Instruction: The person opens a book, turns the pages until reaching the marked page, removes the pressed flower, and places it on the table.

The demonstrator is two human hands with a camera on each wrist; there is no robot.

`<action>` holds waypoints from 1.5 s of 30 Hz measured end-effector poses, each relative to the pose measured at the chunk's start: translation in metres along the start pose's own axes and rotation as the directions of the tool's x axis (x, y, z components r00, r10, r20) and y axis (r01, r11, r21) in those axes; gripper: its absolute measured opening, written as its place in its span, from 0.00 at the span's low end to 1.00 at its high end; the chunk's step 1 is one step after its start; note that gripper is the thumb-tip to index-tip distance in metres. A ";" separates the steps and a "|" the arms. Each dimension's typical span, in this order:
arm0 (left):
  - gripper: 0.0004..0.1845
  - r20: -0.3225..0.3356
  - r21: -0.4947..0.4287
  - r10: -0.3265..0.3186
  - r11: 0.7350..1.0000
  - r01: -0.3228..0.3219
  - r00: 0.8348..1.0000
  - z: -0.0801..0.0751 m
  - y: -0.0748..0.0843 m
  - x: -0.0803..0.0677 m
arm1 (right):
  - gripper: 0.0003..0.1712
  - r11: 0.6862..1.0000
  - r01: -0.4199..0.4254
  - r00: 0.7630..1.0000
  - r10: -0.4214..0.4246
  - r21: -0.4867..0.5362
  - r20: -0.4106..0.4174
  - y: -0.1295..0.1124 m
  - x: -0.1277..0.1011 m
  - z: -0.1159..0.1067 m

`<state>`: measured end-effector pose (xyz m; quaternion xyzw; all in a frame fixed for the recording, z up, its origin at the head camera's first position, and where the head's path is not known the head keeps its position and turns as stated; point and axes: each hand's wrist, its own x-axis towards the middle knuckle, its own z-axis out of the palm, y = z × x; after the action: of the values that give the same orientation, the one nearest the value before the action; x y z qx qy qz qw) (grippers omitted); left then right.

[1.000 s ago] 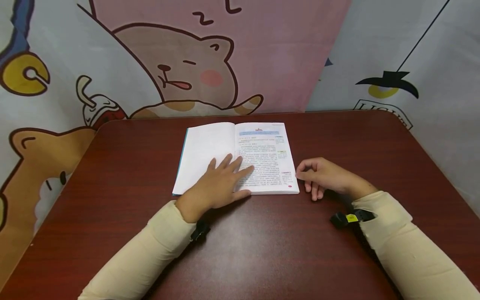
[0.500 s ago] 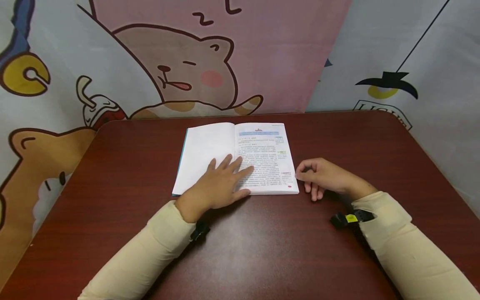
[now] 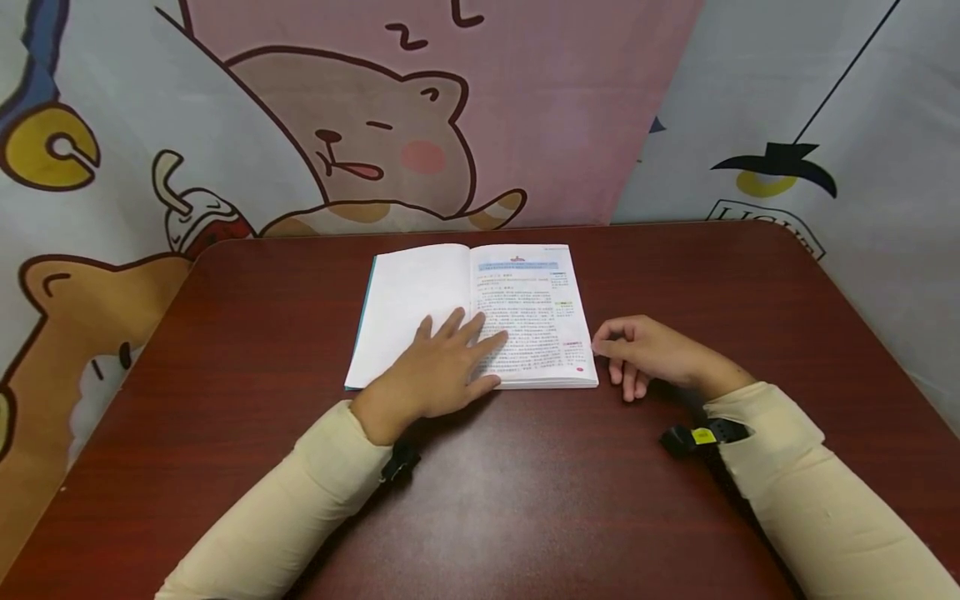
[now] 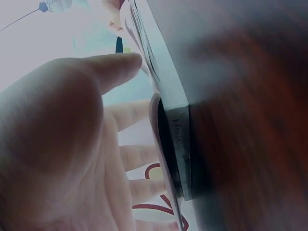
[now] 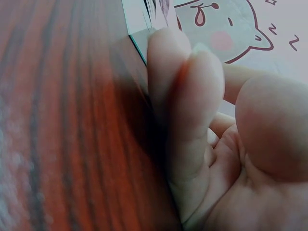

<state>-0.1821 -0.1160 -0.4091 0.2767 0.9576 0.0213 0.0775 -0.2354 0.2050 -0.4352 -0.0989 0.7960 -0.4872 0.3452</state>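
One book (image 3: 487,287) found pinched at its right edge

The book was laid open on one table (image 3: 540,500). Near its lower right corner, the page edge was pinched between thumb and forefinger of the right hand (image 3: 652,354); how many leaves were caught could not be told. The lower middle of the spread was covered by the left hand (image 3: 431,371), its fingers spread and nothing grasped. Two facing pages were counted, the left unprinted where visible, the right printed. Two sleeves (image 3: 277,508) and two wrist devices (image 3: 705,437) were noted
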 end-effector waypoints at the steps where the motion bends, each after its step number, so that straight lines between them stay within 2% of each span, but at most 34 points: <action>1: 0.34 0.001 0.000 0.000 1.000 0.000 1.000 0.000 0.000 0.000 | 0.17 1.000 -0.002 1.000 0.002 0.002 0.000 0.000 0.000 0.000; 12: 0.34 -0.009 0.034 0.018 0.999 -0.017 1.000 0.000 0.000 0.001 | 0.17 1.000 0.001 1.000 -0.001 0.005 0.003 0.000 0.000 -0.001; 24: 0.32 -0.051 0.012 0.047 0.999 -0.046 0.998 -0.002 0.000 0.000 | 0.18 1.000 -0.009 1.000 0.009 0.013 0.009 -0.001 -0.001 -0.001; 36: 0.30 -0.023 -0.038 0.046 0.998 -0.047 0.999 -0.004 0.000 0.001 | 0.18 1.000 0.009 1.000 -0.009 0.009 0.018 -0.001 -0.002 -0.001; 45: 0.34 -0.008 -0.040 0.037 0.998 -0.037 0.999 -0.004 0.001 0.001 | 0.18 1.000 0.005 1.000 -0.005 0.025 0.018 -0.002 -0.003 0.000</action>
<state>-0.1832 -0.1146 -0.4054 0.2928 0.9519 0.0432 0.0790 -0.2339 0.2055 -0.4317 -0.1010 0.7865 -0.4971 0.3524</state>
